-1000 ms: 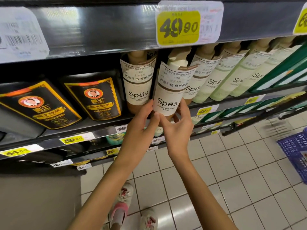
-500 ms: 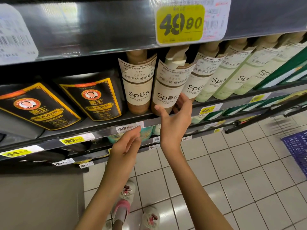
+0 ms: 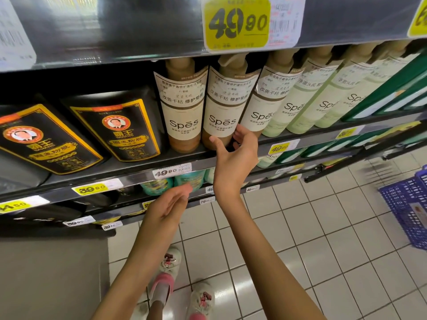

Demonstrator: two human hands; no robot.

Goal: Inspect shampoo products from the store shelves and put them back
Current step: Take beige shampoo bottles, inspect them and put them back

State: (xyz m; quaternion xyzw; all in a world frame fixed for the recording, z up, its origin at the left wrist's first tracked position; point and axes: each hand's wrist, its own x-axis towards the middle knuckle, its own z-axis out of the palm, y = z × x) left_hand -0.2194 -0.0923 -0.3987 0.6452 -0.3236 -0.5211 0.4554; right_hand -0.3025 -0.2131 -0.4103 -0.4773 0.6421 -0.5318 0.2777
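Observation:
A brown Spes shampoo bottle [image 3: 219, 107] with a white label stands upright on the dark shelf [image 3: 129, 174], second in a row of like bottles. My right hand [image 3: 233, 158] holds its base, thumb on the front left and fingers curled round the right side. My left hand [image 3: 168, 204] hangs lower, in front of the shelf below, with relaxed fingers that hold nothing. Another brown Spes bottle [image 3: 182, 107] stands just to the left, touching the held one.
Black and yellow shampoo packs [image 3: 115, 128] fill the shelf's left part; pale green Spes bottles [image 3: 307, 105] stand to the right. Yellow price tags [image 3: 238, 24] hang on the shelf edges. A blue basket [image 3: 409, 204] sits on the tiled floor at right.
The Spes bottle, held tilted off the shelf by both hands, now stands upright in the row. My left hand has let go and dropped below the shelf edge.

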